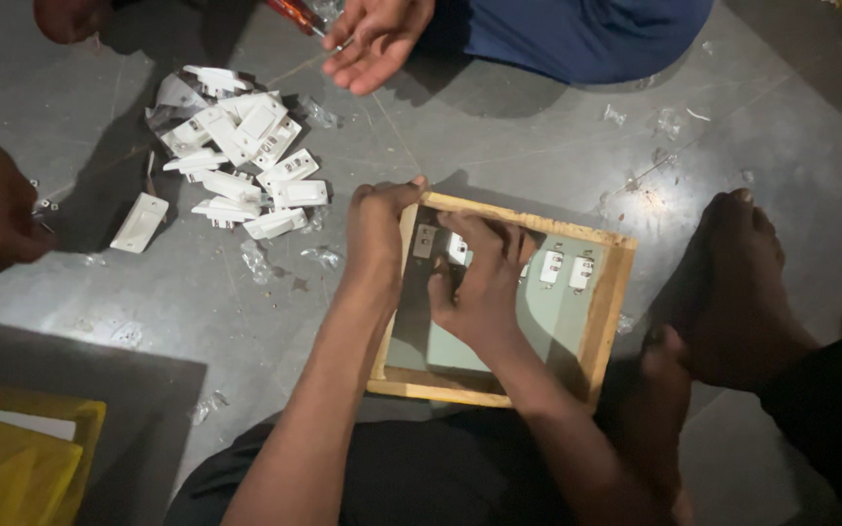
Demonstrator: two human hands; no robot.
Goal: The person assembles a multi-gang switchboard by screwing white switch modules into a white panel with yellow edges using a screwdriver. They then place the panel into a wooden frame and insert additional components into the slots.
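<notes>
- Grey floor (499, 127) carries the wood-framed board (608, 292), lying between the person's legs.
- Left hand (374, 229) grasps the frame's top-left corner; right hand (484, 278) has its fingers (504, 244) pressing a white switch (457, 248) into the panel.
- Two switches (565, 269) look seated, one slot (425, 241) apparently empty.
- Loose switches (241, 161) piled left remain.

Wooden-framed switch board (608, 292) lies flat on the floor, pale green panel inside. White switches (566, 269) sit along its top edge; a loose pile of switches (242, 166) is off its upper-left corner.
</notes>
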